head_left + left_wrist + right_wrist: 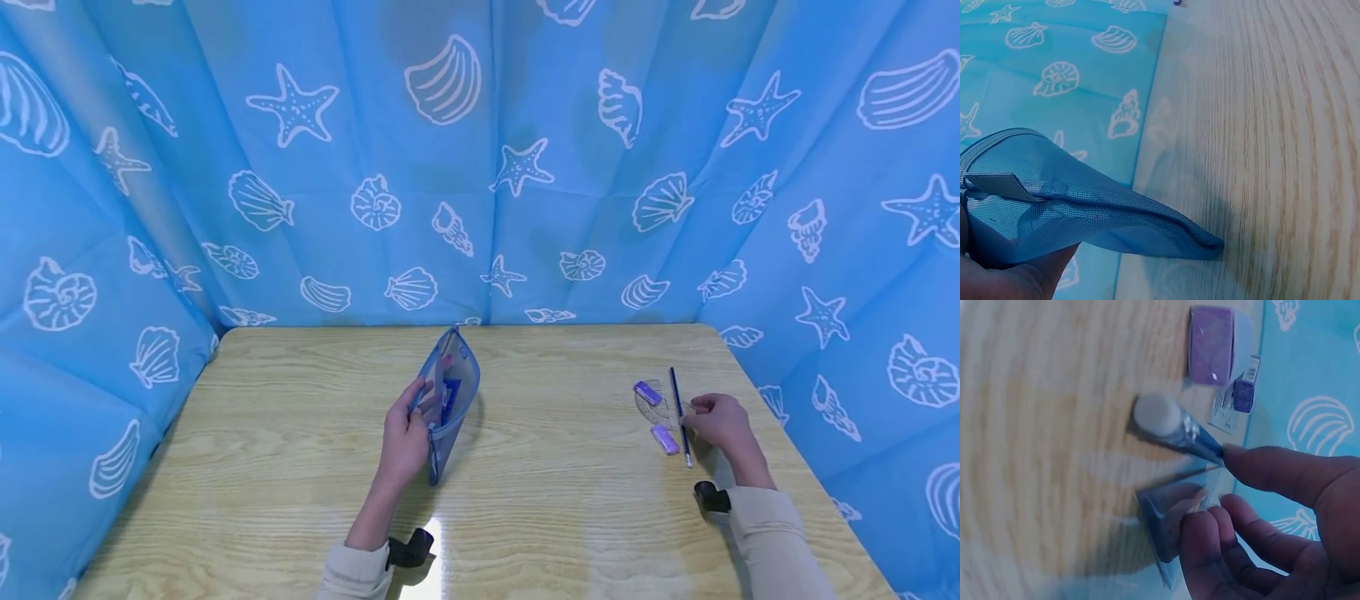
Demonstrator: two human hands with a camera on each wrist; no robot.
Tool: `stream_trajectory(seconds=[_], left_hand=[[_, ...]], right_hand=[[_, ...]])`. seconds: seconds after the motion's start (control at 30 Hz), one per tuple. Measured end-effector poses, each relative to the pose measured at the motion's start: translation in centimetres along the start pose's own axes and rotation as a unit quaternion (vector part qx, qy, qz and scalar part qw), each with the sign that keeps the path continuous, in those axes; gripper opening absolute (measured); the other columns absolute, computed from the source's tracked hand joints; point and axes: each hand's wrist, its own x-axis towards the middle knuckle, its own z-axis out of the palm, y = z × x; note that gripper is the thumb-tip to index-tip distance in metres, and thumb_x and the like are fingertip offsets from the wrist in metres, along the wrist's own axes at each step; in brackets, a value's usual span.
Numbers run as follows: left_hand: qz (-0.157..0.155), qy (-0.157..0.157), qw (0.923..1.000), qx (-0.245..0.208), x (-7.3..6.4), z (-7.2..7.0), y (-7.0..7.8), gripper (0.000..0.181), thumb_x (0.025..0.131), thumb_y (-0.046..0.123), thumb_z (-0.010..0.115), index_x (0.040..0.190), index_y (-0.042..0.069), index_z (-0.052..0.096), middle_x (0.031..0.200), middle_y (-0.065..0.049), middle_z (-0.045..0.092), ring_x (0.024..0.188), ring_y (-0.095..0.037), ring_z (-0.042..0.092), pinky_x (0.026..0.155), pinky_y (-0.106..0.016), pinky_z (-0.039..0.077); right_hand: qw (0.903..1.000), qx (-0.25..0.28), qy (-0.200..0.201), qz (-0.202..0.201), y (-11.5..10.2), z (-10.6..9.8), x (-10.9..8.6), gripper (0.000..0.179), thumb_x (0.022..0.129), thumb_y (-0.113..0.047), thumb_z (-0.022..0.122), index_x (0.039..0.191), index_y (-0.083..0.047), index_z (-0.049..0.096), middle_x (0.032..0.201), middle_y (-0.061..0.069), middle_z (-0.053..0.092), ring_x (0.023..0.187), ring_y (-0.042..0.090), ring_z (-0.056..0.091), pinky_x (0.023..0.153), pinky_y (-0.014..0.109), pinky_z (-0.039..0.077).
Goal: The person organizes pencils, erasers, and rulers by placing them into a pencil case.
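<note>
My left hand [405, 437] holds a blue mesh zip pouch [467, 379], its mouth spread open upward. Through the mouth a blue item [450, 398] and a small pink one show inside. In the left wrist view the thumb lies against the mesh wall [1054, 212]. Over on the right, my right hand [722, 421] pinches a dark pencil [674, 392] at mid-length. Its white eraser end [1157, 415] points toward the wrist camera. Just beside the pencil, a clear flat piece with a dark edge [1163, 534] sits at the curled fingers, partly hidden by them.
Left of the pencil lie two purple-sleeved erasers, one farther back [648, 392] and one nearer [664, 439]. A clear protractor [643, 410] lies under the farther one. A blue shell-print curtain [450, 183] borders the wooden table [285, 433] at the back and sides.
</note>
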Motion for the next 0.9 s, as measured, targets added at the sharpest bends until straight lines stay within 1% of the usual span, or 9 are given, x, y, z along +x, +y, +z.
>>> stream_trajectory(seconds=[0.1, 0.2, 0.33, 0.43, 0.53, 0.67, 0.8, 0.9], left_hand=[[-0.002, 0.0, 1.0, -0.003, -0.1, 0.1, 0.1, 0.054, 0.103, -0.005, 0.026, 0.156, -0.004, 0.03, 0.155, -0.022, 0.044, 0.138, -0.042, 0.05, 0.109, -0.051, 0.049], [-0.004, -0.002, 1.0, -0.007, -0.1, 0.1, 0.2, 0.054, 0.103, -0.005, 0.026, 0.156, -0.004, 0.029, 0.155, -0.022, 0.044, 0.138, -0.042, 0.049, 0.11, -0.051, 0.049], [-0.003, -0.005, 0.9999, -0.011, 0.0, 0.2, 0.2, 0.054, 0.103, -0.006, 0.025, 0.157, -0.004, 0.029, 0.156, -0.023, 0.042, 0.139, -0.043, 0.048, 0.111, -0.052, 0.048], [0.0, -0.006, 0.9999, -0.011, 0.0, 0.1, 0.2, 0.054, 0.103, -0.006, 0.025, 0.156, -0.005, 0.029, 0.156, -0.024, 0.042, 0.139, -0.043, 0.048, 0.111, -0.053, 0.047], [0.006, -0.008, 0.9999, -0.005, -0.1, 0.1, 0.1, 0.054, 0.103, -0.006, 0.025, 0.156, -0.006, 0.029, 0.156, -0.025, 0.042, 0.138, -0.044, 0.048, 0.11, -0.054, 0.047], [0.005, -0.005, 1.0, 0.002, -0.2, 0.0, 0.1, 0.054, 0.102, -0.006, 0.024, 0.156, -0.006, 0.029, 0.155, -0.025, 0.043, 0.138, -0.044, 0.049, 0.11, -0.053, 0.048], [0.002, 0.002, 1.0, -0.002, -0.1, 0.0, 0.1, 0.053, 0.102, -0.006, 0.025, 0.156, -0.006, 0.029, 0.155, -0.024, 0.043, 0.137, -0.043, 0.05, 0.11, -0.053, 0.048], [-0.001, 0.001, 1.0, -0.007, 0.0, 0.0, 0.3, 0.053, 0.102, -0.006, 0.026, 0.156, -0.006, 0.029, 0.155, -0.024, 0.043, 0.137, -0.042, 0.05, 0.11, -0.052, 0.049]], right_hand=[[0.9998, -0.015, -0.009, -0.004, -0.1, -0.3, 0.1, 0.05, 0.091, -0.014, 0.067, 0.125, 0.021, 0.053, 0.118, 0.038, 0.058, 0.103, 0.047, 0.059, 0.083, 0.052, 0.056], [0.9993, -0.031, -0.019, -0.007, -0.3, -0.6, 0.3, 0.049, 0.091, -0.015, 0.067, 0.123, 0.02, 0.056, 0.116, 0.037, 0.06, 0.1, 0.045, 0.061, 0.082, 0.052, 0.056], [0.9984, -0.047, -0.032, 0.003, -0.8, -0.8, 0.7, 0.048, 0.09, -0.015, 0.067, 0.122, 0.019, 0.057, 0.113, 0.036, 0.061, 0.094, 0.039, 0.061, 0.074, 0.044, 0.057], [0.9982, -0.047, -0.035, 0.012, -1.3, -0.6, 1.2, 0.048, 0.089, -0.015, 0.068, 0.121, 0.019, 0.056, 0.109, 0.033, 0.061, 0.087, 0.033, 0.061, 0.066, 0.036, 0.055], [0.9984, -0.04, -0.034, 0.019, -1.6, -0.4, 1.7, 0.046, 0.088, -0.015, 0.07, 0.118, 0.018, 0.057, 0.104, 0.03, 0.062, 0.082, 0.029, 0.061, 0.062, 0.032, 0.054], [0.9988, -0.036, -0.033, 0.012, -1.7, -0.1, 2.2, 0.042, 0.086, -0.012, 0.07, 0.113, 0.018, 0.059, 0.099, 0.029, 0.064, 0.079, 0.028, 0.065, 0.063, 0.035, 0.057], [0.9984, -0.047, -0.032, -0.005, -2.0, 0.0, 2.5, 0.041, 0.085, -0.012, 0.069, 0.111, 0.018, 0.059, 0.097, 0.029, 0.065, 0.078, 0.029, 0.068, 0.067, 0.039, 0.059], [0.9974, -0.063, -0.036, -0.008, -2.2, -0.1, 2.5, 0.04, 0.085, -0.015, 0.07, 0.109, 0.016, 0.06, 0.093, 0.026, 0.065, 0.077, 0.027, 0.066, 0.065, 0.037, 0.058]])
